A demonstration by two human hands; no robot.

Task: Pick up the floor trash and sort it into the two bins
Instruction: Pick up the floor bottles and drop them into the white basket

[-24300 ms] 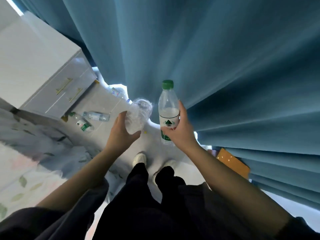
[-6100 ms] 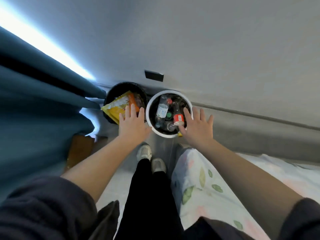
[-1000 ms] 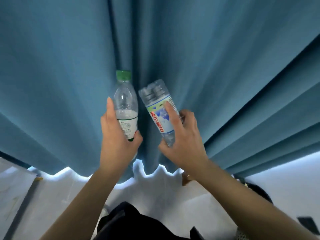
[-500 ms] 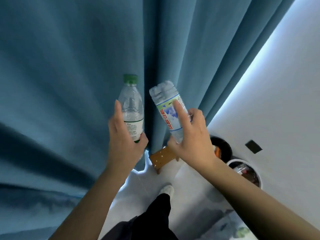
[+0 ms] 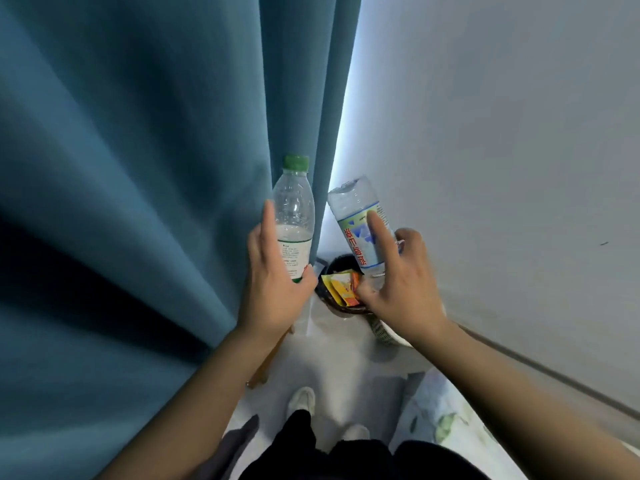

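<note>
A: While the white shoes [image 5: 302, 398] are standing on the pale floor beside the floral bedding [image 5: 446, 417], what are the hands doing?

B: The left hand [image 5: 273, 292] is gripping a green-capped bottle [image 5: 294, 216] upright, fingers curled round its label, forefinger lying straight up the side. The right hand [image 5: 403, 292] is holding a blue-labelled bottle [image 5: 360, 223] base-up and tilted, forefinger stretched along it.

A: Which step is running?

B: The carrying, I'd say. Both bottles are hanging in the air above the bins.

A: Where are those sitting?

B: Beyond the hands, by the grey wall [image 5: 485, 133]. A black bin [image 5: 336, 265] is holding yellow snack wrappers [image 5: 341, 287], and a white bin [image 5: 382, 334] is mostly hiding behind the right wrist.

A: And next?

B: Going by the wrappers, I'm guessing the bottles belong in the white bin. That's calling for both hands to come over its opening before letting go.
</note>
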